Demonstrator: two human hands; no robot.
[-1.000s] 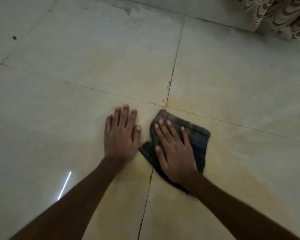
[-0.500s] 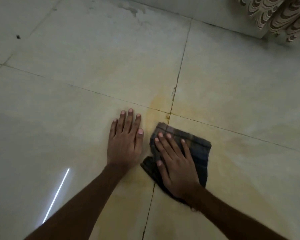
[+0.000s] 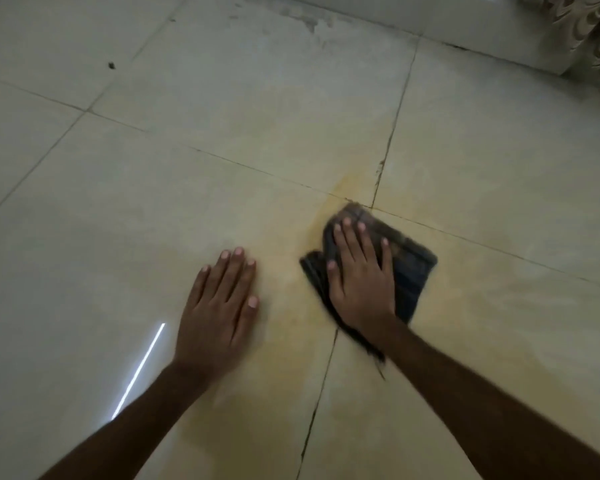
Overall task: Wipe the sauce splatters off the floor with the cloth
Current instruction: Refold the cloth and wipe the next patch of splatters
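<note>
**A:** Where's the cloth [image 3: 414,271]?

**B:** Under my right hand [image 3: 361,275]. It's a dark, checked cloth, folded and lying flat on the floor [image 3: 153,202]. Its far corner sits right at the point where the grout lines [image 3: 392,133] cross. My palm is down on it with the fingers straight and spread, pressing rather than gripping. Its edges look blurred, and a frayed end trails out beneath my wrist.

**A:** And your other hand?

**B:** My left hand [image 3: 219,306] is flat on the bare tile, left of the cloth and apart from it. The fingers are straight and close together, and it holds nothing.

**A:** Can you see the sauce?

**B:** There's a yellowish smear [image 3: 343,185] spread thinly over the tiles around both hands. It's strongest just beyond the far corner of the cloth, along the joint. I can't make out separate drops.

**A:** What else is around you?

**B:** A thin bright streak of reflected light [image 3: 139,370] lies on the glossy tile beside my left forearm. There's a small dark speck [image 3: 111,65] far off to the left, and grey scuffing near the wall base [image 3: 465,26]. A patterned fabric [image 3: 589,26] hangs in the far right corner.
</note>
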